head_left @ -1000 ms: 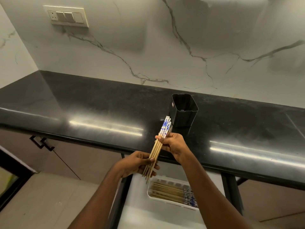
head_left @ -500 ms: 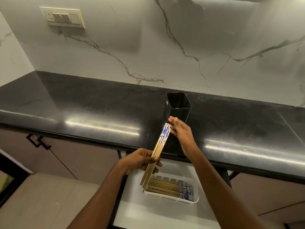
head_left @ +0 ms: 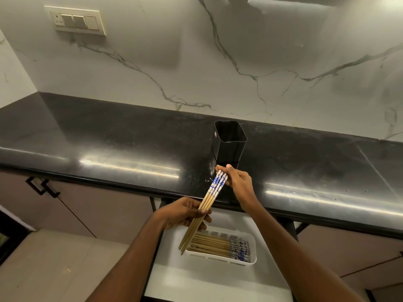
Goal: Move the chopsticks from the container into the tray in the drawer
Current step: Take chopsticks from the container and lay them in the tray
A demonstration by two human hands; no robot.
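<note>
1. The white tray (head_left: 254, 243) sits in the open drawer (head_left: 218, 282), closest to the person. Some chopsticks already lie flat in it, blue ends to the right. If the new ones drop in crooked, they could cross the others and stick up over the rim.
2. The left hand (head_left: 185, 214) is wrapped around the middle of a small bundle of chopsticks (head_left: 207, 203). The bare tips hang over the tray's left edge. A loose squeeze could let one slide out and miss the tray.
3. The right hand (head_left: 237, 182) pinches the blue patterned ends, lining them up. A hard push could fan the sticks apart.
4. The black container (head_left: 229, 144) stands on the counter (head_left: 109, 138) just behind that hand and looks empty. A bump from the knuckles could tip it over.
</note>
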